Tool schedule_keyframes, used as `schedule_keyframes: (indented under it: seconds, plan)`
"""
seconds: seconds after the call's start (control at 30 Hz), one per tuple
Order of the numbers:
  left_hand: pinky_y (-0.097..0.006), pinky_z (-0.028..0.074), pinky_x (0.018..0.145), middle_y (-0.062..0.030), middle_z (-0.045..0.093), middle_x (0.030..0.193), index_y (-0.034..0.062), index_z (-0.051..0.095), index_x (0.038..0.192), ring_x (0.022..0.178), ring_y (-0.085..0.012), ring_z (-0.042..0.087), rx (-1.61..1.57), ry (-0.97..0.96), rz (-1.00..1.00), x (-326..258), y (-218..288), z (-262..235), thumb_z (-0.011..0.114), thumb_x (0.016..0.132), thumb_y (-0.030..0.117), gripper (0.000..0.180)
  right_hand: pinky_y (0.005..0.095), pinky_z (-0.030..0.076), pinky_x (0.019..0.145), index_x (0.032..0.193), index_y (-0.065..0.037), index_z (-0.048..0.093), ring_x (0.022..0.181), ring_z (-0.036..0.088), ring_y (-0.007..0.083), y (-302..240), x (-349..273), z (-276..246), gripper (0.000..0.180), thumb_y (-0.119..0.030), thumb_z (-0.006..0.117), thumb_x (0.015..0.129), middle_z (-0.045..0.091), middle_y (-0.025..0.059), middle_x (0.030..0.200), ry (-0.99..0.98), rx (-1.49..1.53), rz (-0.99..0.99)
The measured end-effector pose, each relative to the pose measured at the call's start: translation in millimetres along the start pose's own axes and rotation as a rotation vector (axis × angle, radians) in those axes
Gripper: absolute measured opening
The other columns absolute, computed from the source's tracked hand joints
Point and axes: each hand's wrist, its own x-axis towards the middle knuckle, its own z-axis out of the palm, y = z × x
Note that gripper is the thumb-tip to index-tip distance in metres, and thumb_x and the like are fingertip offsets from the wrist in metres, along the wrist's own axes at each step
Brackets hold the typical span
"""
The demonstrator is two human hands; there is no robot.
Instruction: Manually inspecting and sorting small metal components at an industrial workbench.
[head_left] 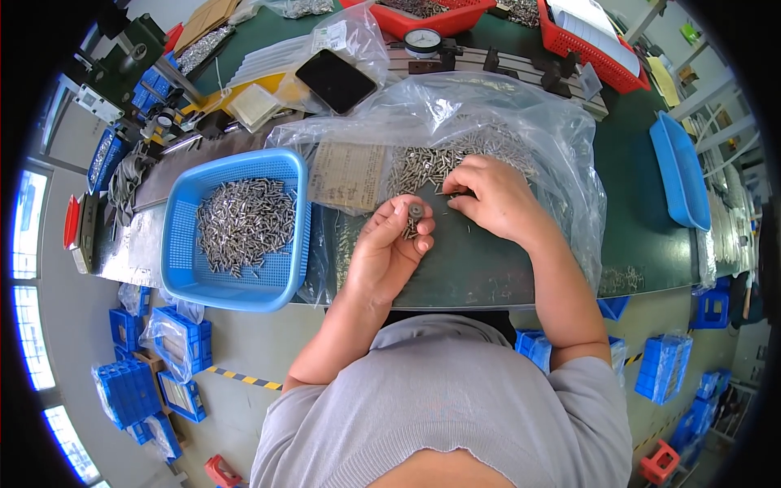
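My left hand [378, 254] is closed around a small round metal piece [416, 211] with a dark centre, and a few small metal pins [408, 231] show among its fingers. To its right, my right hand [498, 198] is in a pinch at the near edge of a heap of metal pins [419, 166]. A thin pin [440, 193] appears at its fingertips. The heap lies on a clear plastic bag [561, 138] spread over the dark green table [480, 276]. Left of my hands stands a blue basket [234, 298] holding many similar pins [244, 224].
A brown written card [348, 174] lies under plastic beside the heap. Farther back are a black phone [335, 80], a dial gauge [423, 41] on a metal rail and red baskets [598, 49]. A blue tray [679, 171] sits at the right edge; blue crates [130, 394] stand on the floor.
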Motion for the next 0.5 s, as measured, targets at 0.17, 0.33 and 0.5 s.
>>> schedule_keyframes:
  seconds: [0.17,0.33,0.5]
  plan:
    - [-0.024,0.042,0.065,-0.0105,0.053,0.099,0.0009,0.052,0.106,0.079,-0.0140,0.047,0.000,0.000,-0.006,0.2,0.2,1.8,0.048,0.096,0.020,0.022,0.0378,0.047,0.068,0.082,-0.006,0.062,0.080,0.058,0.0273,0.0,2.8,9.0,0.015,-0.008,0.070,0.069,0.058,0.0072,0.082,0.073,-0.071,-0.042]
    - [-0.026,0.044,0.066,-0.0086,0.056,0.097,0.0025,0.055,0.102,0.080,-0.0145,0.050,-0.011,-0.002,-0.012,0.5,1.3,2.0,0.050,0.095,0.019,0.019,0.0381,0.046,0.069,0.081,-0.006,0.061,0.080,0.058,0.0288,0.3,2.9,13.8,0.014,-0.007,0.069,0.070,0.058,0.0080,0.082,0.124,-0.127,-0.098]
    - [-0.024,0.042,0.061,-0.0079,0.057,0.095,0.0039,0.055,0.101,0.077,-0.0131,0.050,-0.034,-0.027,-0.021,0.0,0.8,-1.0,0.050,0.095,0.020,0.018,0.0268,0.044,0.067,0.082,-0.003,0.059,0.073,0.054,0.0123,-10.5,4.8,0.9,0.008,-0.009,0.064,0.082,0.055,0.0016,0.078,-0.006,0.551,0.117]
